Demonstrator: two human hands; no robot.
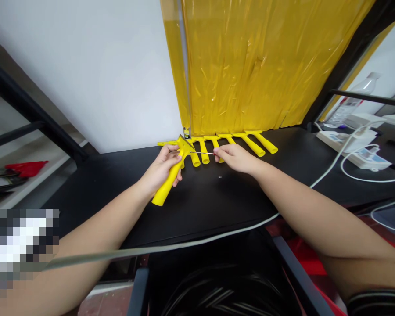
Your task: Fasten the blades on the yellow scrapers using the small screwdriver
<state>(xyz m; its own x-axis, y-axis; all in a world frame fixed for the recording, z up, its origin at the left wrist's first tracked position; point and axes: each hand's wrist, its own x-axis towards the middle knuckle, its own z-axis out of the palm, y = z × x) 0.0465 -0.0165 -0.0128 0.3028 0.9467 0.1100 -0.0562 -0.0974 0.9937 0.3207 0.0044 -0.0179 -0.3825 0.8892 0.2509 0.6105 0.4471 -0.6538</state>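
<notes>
A yellow scraper [167, 183] with a dark blade at its top is in my left hand [161, 166], fingers wrapped round its neck and the handle pointing down toward me. My right hand [232, 157] pinches a screwdriver [202, 152]; its thin metal shaft reaches left to the scraper's head. Whether the tip sits in a screw is too small to tell. Behind both hands, several more yellow scrapers [258, 147] lie in a row along the back of the black table [197, 215]. A tiny screw [220, 177] rests on the tabletop below my right hand.
A white cable [217, 237] runs across in front of the table edge. White power strips [355, 151] with cords and a clear plastic bottle [352, 101] stand at the right. Yellow film [250, 66] and a white panel [95, 66] form the back. Black frame bars flank both sides.
</notes>
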